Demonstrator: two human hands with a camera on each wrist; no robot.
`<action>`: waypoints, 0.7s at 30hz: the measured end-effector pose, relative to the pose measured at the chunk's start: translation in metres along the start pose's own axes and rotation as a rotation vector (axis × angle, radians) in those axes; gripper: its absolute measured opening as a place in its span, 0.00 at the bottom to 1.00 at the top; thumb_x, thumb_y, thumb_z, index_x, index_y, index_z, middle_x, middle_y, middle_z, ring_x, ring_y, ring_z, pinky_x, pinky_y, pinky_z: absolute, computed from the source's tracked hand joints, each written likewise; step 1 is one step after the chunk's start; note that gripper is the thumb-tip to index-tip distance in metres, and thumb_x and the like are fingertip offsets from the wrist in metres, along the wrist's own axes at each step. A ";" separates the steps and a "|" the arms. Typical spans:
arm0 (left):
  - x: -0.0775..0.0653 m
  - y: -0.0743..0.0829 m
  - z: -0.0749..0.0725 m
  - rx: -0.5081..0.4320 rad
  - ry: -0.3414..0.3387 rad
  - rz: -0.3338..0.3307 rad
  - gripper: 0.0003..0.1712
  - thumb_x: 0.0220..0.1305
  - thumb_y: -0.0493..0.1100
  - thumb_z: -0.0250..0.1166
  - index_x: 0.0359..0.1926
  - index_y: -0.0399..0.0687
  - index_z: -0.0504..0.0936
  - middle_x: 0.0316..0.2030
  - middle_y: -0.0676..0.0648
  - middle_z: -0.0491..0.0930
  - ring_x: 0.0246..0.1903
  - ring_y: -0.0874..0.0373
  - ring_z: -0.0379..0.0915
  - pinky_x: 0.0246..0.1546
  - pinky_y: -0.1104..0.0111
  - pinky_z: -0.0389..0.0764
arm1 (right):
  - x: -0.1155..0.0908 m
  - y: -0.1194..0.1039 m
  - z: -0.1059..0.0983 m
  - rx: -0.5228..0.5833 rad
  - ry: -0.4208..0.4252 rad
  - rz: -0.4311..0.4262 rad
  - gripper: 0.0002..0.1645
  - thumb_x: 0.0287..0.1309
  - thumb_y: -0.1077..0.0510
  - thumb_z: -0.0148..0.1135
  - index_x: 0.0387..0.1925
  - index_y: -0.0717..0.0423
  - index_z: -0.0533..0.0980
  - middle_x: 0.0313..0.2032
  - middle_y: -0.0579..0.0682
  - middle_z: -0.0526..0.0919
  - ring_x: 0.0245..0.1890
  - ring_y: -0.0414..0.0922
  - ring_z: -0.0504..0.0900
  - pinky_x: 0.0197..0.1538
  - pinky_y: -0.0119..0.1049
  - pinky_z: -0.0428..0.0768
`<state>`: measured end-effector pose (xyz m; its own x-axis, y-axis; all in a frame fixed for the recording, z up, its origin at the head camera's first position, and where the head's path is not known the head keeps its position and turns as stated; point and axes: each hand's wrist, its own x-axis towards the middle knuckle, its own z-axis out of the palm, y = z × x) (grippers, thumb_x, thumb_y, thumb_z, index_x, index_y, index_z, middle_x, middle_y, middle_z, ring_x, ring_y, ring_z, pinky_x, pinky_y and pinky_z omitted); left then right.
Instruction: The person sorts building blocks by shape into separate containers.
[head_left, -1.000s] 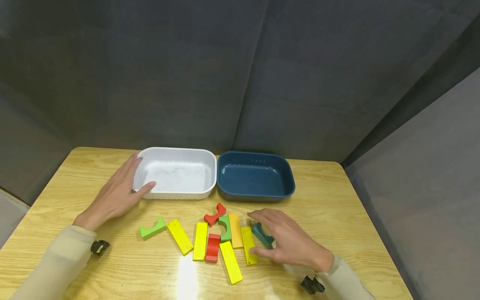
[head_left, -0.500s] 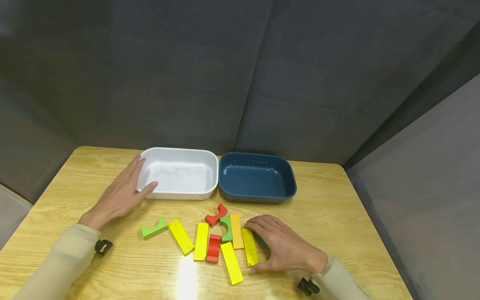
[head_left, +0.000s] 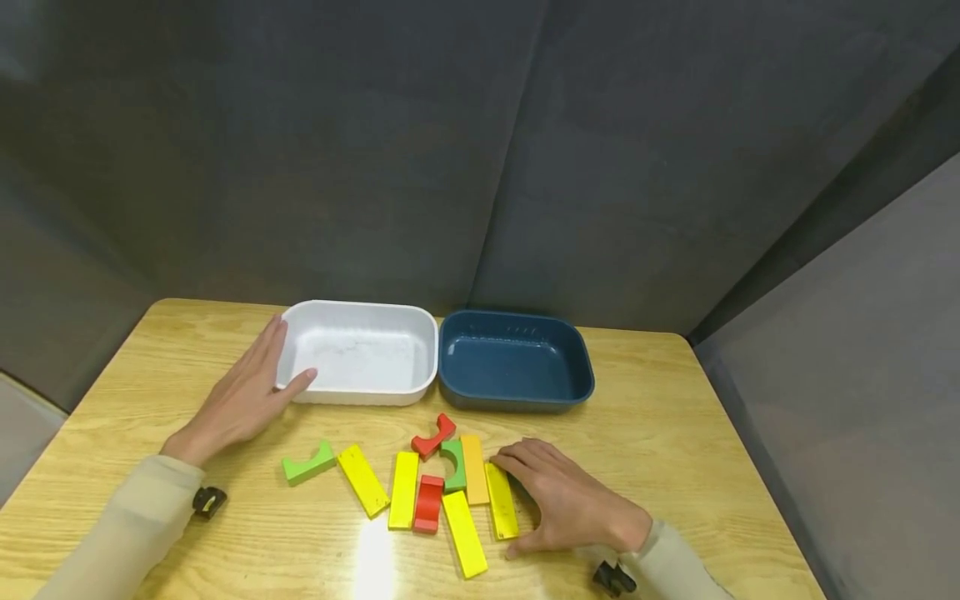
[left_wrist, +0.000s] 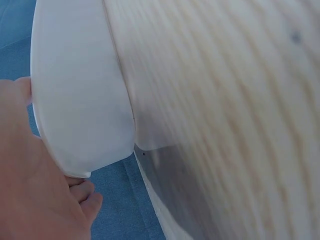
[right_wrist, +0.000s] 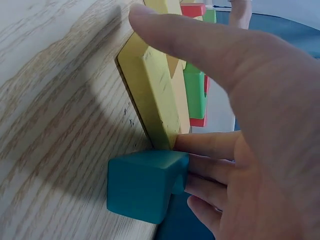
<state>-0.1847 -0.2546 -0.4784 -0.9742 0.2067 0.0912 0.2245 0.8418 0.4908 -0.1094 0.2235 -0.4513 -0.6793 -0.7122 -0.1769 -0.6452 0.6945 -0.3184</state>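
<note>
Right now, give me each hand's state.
Left hand: open, resting against the white tray.
Right hand: open around the rightmost yellow block, not visibly gripping it.

In the head view the left forearm (head_left: pixel 123 529) comes in from 8 o'clock, pale-sleeved up to the bare left wrist (head_left: pixel 186 448). The left hand (head_left: pixel 236 404) shows its back, its left fingers (head_left: pixel 262 354) straight, close together and aimed at 1 o'clock, the left thumb (head_left: pixel 297 383) spread toward 2.

The right forearm (head_left: pixel 675 562) enters just short of 5 o'clock. The right hand (head_left: pixel 566 504) points its gently bent right fingers (head_left: pixel 525 461) toward 10 o'clock. In the right wrist view the right thumb (right_wrist: pixel 185 40) reaches toward 10, well apart from the fingers.
</note>
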 end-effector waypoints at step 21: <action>0.000 0.001 0.000 0.019 -0.008 -0.009 0.58 0.81 0.70 0.50 0.86 0.40 0.32 0.86 0.45 0.24 0.85 0.36 0.32 0.78 0.33 0.49 | 0.009 -0.002 0.002 0.045 -0.041 0.023 0.59 0.51 0.36 0.85 0.76 0.57 0.70 0.71 0.51 0.71 0.70 0.51 0.70 0.75 0.54 0.72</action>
<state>-0.1845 -0.2539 -0.4786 -0.9758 0.2034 0.0800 0.2167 0.8530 0.4749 -0.1133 0.2160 -0.4546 -0.6787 -0.7000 -0.2223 -0.6124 0.7065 -0.3548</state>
